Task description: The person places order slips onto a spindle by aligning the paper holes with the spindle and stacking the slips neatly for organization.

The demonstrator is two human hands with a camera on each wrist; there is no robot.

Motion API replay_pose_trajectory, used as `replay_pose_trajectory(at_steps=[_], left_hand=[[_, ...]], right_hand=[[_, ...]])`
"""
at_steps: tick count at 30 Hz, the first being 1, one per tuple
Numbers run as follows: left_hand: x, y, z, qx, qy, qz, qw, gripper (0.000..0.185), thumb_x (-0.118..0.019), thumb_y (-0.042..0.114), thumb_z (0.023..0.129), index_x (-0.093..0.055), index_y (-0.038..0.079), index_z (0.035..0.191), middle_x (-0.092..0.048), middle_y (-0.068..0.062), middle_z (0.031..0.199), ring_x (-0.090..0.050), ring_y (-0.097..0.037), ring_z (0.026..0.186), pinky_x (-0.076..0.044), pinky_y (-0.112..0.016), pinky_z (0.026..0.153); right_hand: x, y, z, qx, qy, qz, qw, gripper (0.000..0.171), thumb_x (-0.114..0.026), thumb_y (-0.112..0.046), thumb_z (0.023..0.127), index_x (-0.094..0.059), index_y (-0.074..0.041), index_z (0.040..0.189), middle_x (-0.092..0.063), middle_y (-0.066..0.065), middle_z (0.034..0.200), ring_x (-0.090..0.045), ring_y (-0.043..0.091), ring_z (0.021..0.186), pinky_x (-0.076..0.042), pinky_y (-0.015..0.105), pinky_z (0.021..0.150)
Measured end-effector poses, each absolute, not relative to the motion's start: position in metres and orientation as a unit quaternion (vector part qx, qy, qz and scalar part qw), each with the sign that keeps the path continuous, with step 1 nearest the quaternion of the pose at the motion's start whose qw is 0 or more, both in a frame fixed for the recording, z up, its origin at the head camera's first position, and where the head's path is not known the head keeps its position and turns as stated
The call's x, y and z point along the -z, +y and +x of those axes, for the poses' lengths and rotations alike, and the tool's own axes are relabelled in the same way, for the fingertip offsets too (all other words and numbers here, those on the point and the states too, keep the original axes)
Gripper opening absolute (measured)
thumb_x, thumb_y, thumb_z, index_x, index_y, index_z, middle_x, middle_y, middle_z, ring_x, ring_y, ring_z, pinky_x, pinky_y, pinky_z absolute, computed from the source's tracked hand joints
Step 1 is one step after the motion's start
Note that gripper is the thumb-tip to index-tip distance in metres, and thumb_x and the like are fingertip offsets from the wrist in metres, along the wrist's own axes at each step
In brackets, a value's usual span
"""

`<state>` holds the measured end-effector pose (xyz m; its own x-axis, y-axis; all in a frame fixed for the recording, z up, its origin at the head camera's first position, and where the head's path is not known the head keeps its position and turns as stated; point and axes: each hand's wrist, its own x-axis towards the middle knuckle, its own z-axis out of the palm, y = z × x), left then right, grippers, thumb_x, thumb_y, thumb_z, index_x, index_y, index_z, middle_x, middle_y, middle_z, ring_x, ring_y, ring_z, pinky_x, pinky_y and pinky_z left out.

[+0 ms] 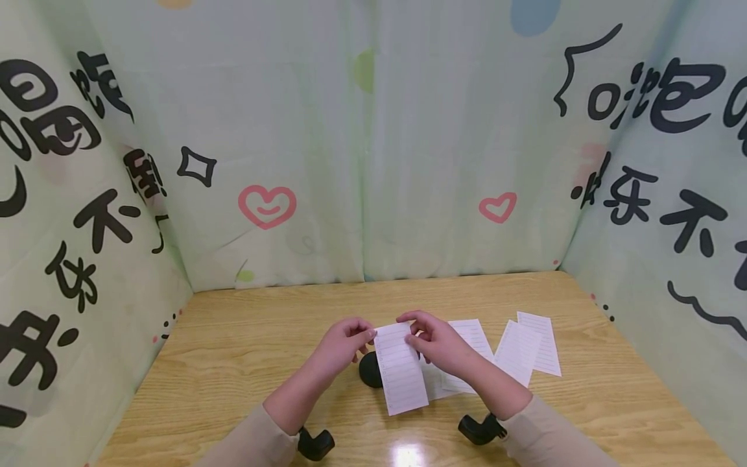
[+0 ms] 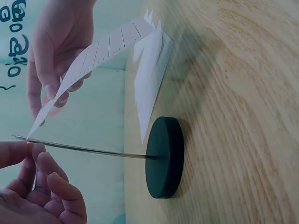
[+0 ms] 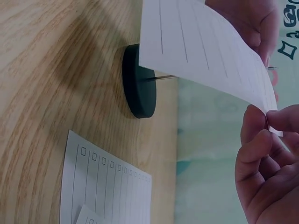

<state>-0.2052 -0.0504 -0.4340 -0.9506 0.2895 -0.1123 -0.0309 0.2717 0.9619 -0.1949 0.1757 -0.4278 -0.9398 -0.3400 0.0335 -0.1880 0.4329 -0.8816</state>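
We record both hands raised just above the light wooden table [image 1: 233, 363], holding one white lined paper slip [image 1: 400, 370] between them. The left hand [image 1: 341, 344] has its fingers curled, and its fingertips [image 2: 23, 151] meet the slip's upper corner, right at the tip of the thin metal spike [image 2: 88, 150]. Whether the thumb pinches the paper or only steadies it against the spike, we cannot tell from the left wrist view. The right hand [image 1: 434, 340] pinches the opposite upper edge of the slip between thumb and forefinger [image 3: 261, 126], the remaining fingers loosely curled behind.

The slip hangs down and toward us from the two hands, tilted, its lower end free above the table. Directly beneath and between the hands stands the black round disc base [image 1: 371, 370] of the spike holder, flat on the table; in the wrist views the spike rises from the disc's centre up to the slip's top corner. We cannot tell whether the point has pierced the paper.

To the right of the right hand, further white lined slips [image 1: 528, 350] lie flat on the table, partly overlapping; one of them lies partly under the right forearm. Pale green printed cloth [image 1: 362, 162] with pink hearts and black characters screens the table beyond and to either side of the hands.
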Motion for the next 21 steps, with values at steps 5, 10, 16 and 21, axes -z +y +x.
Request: replay_pose_trajectory(at_steps=[5, 10, 16, 21], left_hand=[[0.439, -0.051, -0.206, -0.576, 0.801, 0.084, 0.138, 0.018, -0.062, 0.025, 0.099, -0.066, 0.008, 0.100, -0.066, -0.005, 0.096, -0.060, -0.031, 0.089, -0.048, -0.039, 0.072], [0.445, -0.051, -0.208, -0.550, 0.820, 0.088, 0.133, 0.015, -0.063, 0.025, 0.097, -0.067, 0.010, 0.099, -0.065, -0.003, 0.093, -0.058, -0.022, 0.082, -0.047, -0.035, 0.070], [0.450, -0.051, -0.211, -0.516, 0.841, 0.098, 0.127, 0.013, -0.067, 0.024, 0.095, -0.068, 0.011, 0.096, -0.062, -0.003, 0.087, -0.055, -0.019, 0.078, -0.045, -0.032, 0.067], [0.455, -0.051, -0.212, -0.490, 0.857, 0.099, 0.127, 0.011, -0.068, 0.025, 0.094, -0.068, 0.014, 0.094, -0.062, -0.001, 0.091, -0.053, -0.021, 0.083, -0.044, -0.034, 0.071]], right_hand=[[0.432, 0.177, -0.195, 0.505, 0.846, -0.146, 0.088, 0.030, -0.060, -0.007, 0.098, -0.059, -0.009, 0.128, -0.057, 0.007, 0.088, -0.051, 0.018, 0.058, -0.043, 0.028, 0.051], [0.437, 0.177, -0.195, 0.500, 0.848, -0.146, 0.098, 0.031, -0.061, -0.008, 0.097, -0.059, -0.005, 0.128, -0.057, 0.006, 0.084, -0.056, 0.028, 0.061, -0.044, 0.029, 0.052], [0.445, 0.178, -0.198, 0.486, 0.856, -0.144, 0.104, 0.027, -0.063, -0.009, 0.096, -0.061, -0.006, 0.123, -0.058, 0.004, 0.081, -0.062, 0.036, 0.067, -0.045, 0.031, 0.054], [0.453, 0.178, -0.202, 0.478, 0.859, -0.147, 0.112, 0.024, -0.064, -0.008, 0.095, -0.063, -0.008, 0.119, -0.057, 0.004, 0.080, -0.064, 0.031, 0.065, -0.046, 0.032, 0.054]])
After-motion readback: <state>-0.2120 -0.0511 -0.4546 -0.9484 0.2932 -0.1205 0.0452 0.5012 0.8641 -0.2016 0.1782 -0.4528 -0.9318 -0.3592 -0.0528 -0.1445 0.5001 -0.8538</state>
